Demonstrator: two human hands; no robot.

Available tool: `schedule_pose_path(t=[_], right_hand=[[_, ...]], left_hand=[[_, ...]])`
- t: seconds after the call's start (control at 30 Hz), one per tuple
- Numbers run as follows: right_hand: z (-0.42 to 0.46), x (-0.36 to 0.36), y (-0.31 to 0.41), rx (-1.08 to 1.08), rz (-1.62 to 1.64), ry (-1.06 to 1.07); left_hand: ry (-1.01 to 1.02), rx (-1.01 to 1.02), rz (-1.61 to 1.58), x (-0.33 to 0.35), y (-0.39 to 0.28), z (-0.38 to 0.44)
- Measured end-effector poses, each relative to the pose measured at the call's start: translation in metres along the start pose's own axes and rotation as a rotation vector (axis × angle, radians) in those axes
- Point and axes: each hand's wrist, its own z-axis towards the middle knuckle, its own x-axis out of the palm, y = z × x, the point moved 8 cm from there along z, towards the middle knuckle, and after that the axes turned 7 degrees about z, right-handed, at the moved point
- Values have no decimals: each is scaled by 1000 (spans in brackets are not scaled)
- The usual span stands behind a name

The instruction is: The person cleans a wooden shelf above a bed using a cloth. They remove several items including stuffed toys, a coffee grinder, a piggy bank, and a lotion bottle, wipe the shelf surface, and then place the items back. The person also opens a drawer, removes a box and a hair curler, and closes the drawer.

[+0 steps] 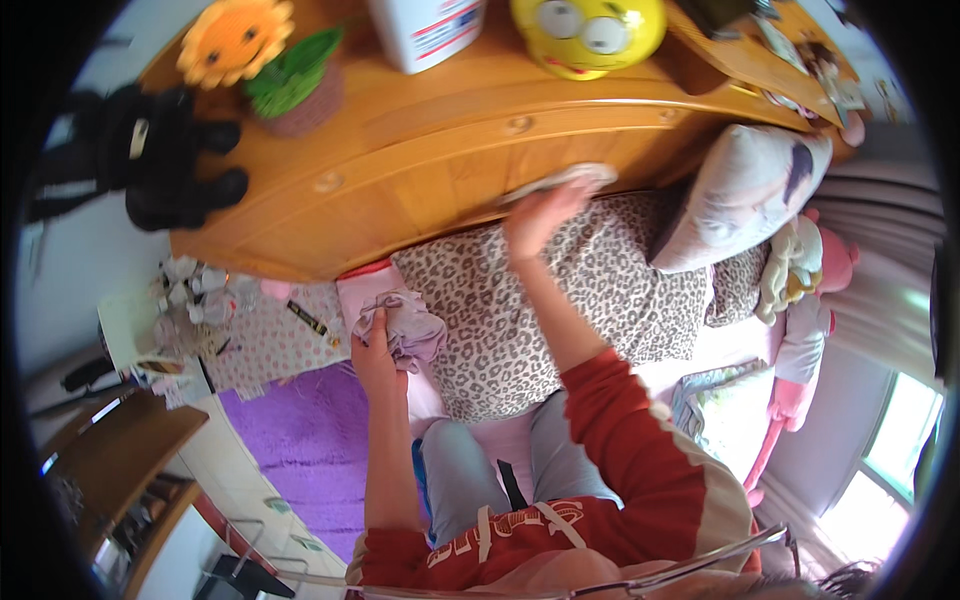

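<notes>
My left hand [380, 358] grips a crumpled mauve cloth [409, 328] over the pink edge of the bed. Farther up, my right hand [550, 214] has a folded whitish cloth [592, 175] under its fingers, against or very near the wooden headboard panel [450, 191]. The hand is a little blurred, and its fingertips are partly hidden. Below it lies a leopard-print pillow [487, 330], just in front of my knees. A pale cushion with a printed figure [750, 199] leans against the headboard to the right.
On the headboard's top stand a crocheted sunflower pot [296, 94], a white container [431, 34] and a yellow cartoon-faced object [589, 34]. A black plush toy [161, 157] hangs at its left end. A bedside table [262, 341] holds small bottles. Plush toys [799, 270] line the right side.
</notes>
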Motion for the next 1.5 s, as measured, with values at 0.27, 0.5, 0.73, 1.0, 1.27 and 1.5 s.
schedule_pose_path(t=[0.27, 0.5, 0.73, 1.0, 1.27, 1.5], right_hand=[[8, 2, 56, -247, 16, 328], [85, -97, -4, 227, 513, 508], [59, -130, 4, 385, 646, 766], [30, -133, 7, 531, 706, 795], [17, -136, -13, 560, 635, 801], [6, -134, -17, 586, 639, 809]], left_hand=[[272, 248, 140, 86, -62, -18], [474, 437, 257, 155, -112, -51], [-86, 1150, 762, 142, -179, -66], [-288, 843, 334, -4, -178, 53], [-178, 645, 371, -17, -190, 75], [-315, 644, 320, -30, -183, 73]])
